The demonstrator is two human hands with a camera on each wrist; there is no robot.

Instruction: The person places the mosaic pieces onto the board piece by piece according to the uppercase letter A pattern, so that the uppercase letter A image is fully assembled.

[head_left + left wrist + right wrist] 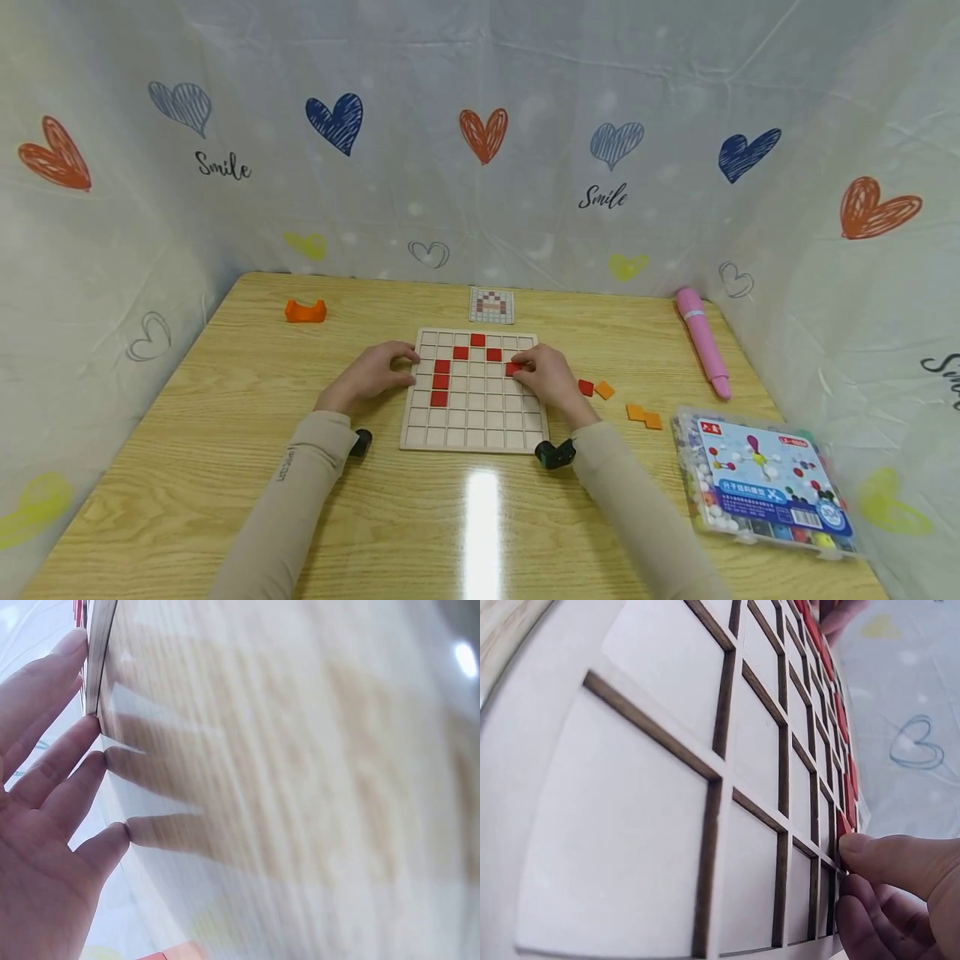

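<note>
A wooden grid board [476, 418] lies flat on the table, with several red square tiles [441, 382] set in its cells in an arch-like pattern. At the board's right part my right hand [551, 379] pinches a red square tile [512, 369] between thumb and fingers, over a cell. In the right wrist view the thumb [870, 851] covers part of that tile. My left hand [372, 372] steadies the board's left edge; its fingers are extended, and some fingertips rest on the table in the left wrist view.
Behind the board lies a small pattern card [492, 306]. Loose to the right are a red tile [586, 387] and several orange tiles [635, 412]. Farther right are a pink pen-shaped object [703, 343] and a plastic case [765, 483]. An orange holder [305, 312] stands back left.
</note>
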